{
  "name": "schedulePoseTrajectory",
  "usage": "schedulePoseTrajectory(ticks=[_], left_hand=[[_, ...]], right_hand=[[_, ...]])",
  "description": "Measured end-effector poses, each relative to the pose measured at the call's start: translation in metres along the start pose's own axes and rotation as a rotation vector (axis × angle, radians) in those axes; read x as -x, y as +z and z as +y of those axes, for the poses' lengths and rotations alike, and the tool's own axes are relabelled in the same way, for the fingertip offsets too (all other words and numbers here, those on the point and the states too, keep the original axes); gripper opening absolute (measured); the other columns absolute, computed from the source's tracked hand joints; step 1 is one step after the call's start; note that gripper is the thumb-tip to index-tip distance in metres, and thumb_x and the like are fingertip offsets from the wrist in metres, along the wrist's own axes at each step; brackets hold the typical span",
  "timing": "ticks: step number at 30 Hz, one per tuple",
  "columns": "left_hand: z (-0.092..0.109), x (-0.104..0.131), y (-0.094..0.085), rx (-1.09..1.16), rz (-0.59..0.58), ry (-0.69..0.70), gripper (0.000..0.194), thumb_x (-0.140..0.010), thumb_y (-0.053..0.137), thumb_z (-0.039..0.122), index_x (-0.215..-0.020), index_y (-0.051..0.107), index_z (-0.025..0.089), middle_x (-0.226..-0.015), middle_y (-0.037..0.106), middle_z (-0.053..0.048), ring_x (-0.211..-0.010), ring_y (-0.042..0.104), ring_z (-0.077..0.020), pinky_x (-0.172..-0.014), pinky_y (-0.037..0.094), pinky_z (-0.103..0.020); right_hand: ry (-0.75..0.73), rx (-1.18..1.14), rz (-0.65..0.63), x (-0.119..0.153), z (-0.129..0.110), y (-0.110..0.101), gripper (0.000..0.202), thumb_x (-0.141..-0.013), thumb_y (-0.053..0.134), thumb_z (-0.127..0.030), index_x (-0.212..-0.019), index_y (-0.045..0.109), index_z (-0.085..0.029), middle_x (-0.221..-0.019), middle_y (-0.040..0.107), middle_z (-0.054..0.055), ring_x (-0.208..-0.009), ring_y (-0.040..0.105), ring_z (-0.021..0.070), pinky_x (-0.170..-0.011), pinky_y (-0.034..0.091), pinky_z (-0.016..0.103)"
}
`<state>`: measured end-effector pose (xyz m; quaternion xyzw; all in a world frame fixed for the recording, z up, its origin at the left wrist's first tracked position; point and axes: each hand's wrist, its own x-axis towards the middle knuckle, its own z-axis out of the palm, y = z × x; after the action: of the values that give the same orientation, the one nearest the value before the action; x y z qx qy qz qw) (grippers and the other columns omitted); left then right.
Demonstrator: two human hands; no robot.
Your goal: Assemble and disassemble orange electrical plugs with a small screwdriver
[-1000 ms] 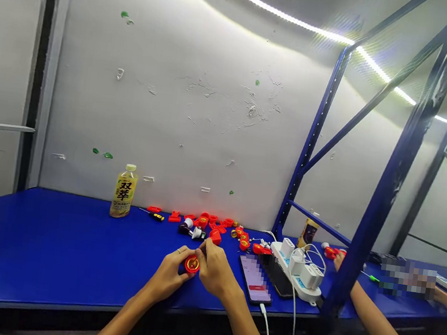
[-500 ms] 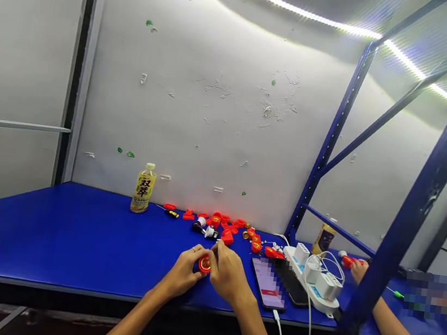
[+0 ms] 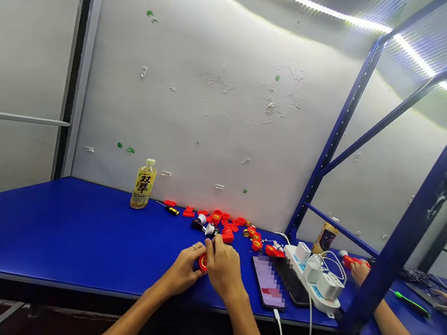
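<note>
A round red part with a gold ring (image 3: 203, 262) is held low over the blue table (image 3: 85, 243). My left hand (image 3: 186, 266) grips it from the left, fingers closed round its edge. Over its right side is my right hand (image 3: 222, 263), its fingers pinched together; whatever they hold is too small to make out. Just behind my hands lie a red housing (image 3: 227, 235), a white-and-black part (image 3: 210, 230) and several other red pieces (image 3: 217, 217). A black-and-yellow screwdriver (image 3: 171, 210) rests further left.
A drink bottle (image 3: 144, 184) stands at the back left. Right of my hands are a phone (image 3: 268, 283), a dark phone (image 3: 294, 284) and a white power strip (image 3: 323, 301) with cables. Beyond the blue frame post (image 3: 402, 213), another person's hand (image 3: 359, 271) holds a red part.
My right hand has shifted slightly left and up, its fingers now over the upper right of the red part. The view has tilted slightly, and another hand shows at the far right.
</note>
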<state>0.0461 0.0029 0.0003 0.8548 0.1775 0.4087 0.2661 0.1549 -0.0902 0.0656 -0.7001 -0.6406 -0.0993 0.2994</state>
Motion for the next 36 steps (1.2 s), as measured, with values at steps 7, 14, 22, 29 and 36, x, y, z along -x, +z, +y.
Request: schedulePoseTrajectory(ticks=[7,14,22,29,36], left_hand=[[0.009,0.002,-0.002,0.012,-0.014,-0.004,0.014,-0.075,0.061,0.013,-0.086,0.064,0.02,-0.092,0.064,-0.003,-0.085,0.057,-0.0177,-0.079,0.046,-0.029],[0.007,0.006,0.001,0.015,0.002,0.001,0.029,-0.074,0.063,0.007,-0.099,0.066,0.022,-0.095,0.063,-0.001,-0.086,0.058,-0.017,-0.079,0.045,-0.028],[0.005,0.007,0.001,0.007,0.004,-0.011,0.031,-0.075,0.064,0.006,-0.102,0.065,0.022,-0.097,0.063,-0.002,-0.089,0.059,-0.0172,-0.08,0.045,-0.028],[0.004,0.007,0.001,-0.008,-0.003,-0.033,0.036,-0.074,0.064,0.007,-0.107,0.065,0.023,-0.098,0.062,-0.001,-0.089,0.059,-0.0169,-0.081,0.046,-0.028],[0.005,0.007,0.001,-0.011,-0.004,-0.051,0.038,-0.073,0.065,0.008,-0.108,0.065,0.023,-0.099,0.063,-0.002,-0.089,0.059,-0.0173,-0.082,0.045,-0.028]], right_hand=[[-0.018,-0.094,-0.064,-0.001,0.008,-0.01,0.017,-0.097,0.038,-0.02,-0.1,0.055,-0.018,-0.088,0.072,0.005,-0.082,0.068,0.0184,-0.065,0.033,0.027],[-0.05,-0.012,-0.119,0.001,0.016,-0.014,0.021,-0.099,0.039,-0.028,-0.09,0.057,-0.02,-0.086,0.072,0.004,-0.08,0.066,0.0182,-0.062,0.028,0.027],[-0.08,0.09,-0.079,0.005,0.019,-0.014,0.027,-0.102,0.039,-0.035,-0.09,0.059,-0.02,-0.084,0.073,0.005,-0.076,0.068,0.0186,-0.059,0.028,0.028],[-0.09,0.116,-0.068,0.005,0.021,-0.016,0.032,-0.103,0.035,-0.035,-0.089,0.058,-0.019,-0.081,0.072,0.005,-0.072,0.068,0.0185,-0.058,0.026,0.029],[-0.074,0.116,-0.063,0.006,0.021,-0.019,0.032,-0.103,0.034,-0.035,-0.09,0.058,-0.019,-0.08,0.073,0.004,-0.07,0.068,0.0178,-0.057,0.023,0.029]])
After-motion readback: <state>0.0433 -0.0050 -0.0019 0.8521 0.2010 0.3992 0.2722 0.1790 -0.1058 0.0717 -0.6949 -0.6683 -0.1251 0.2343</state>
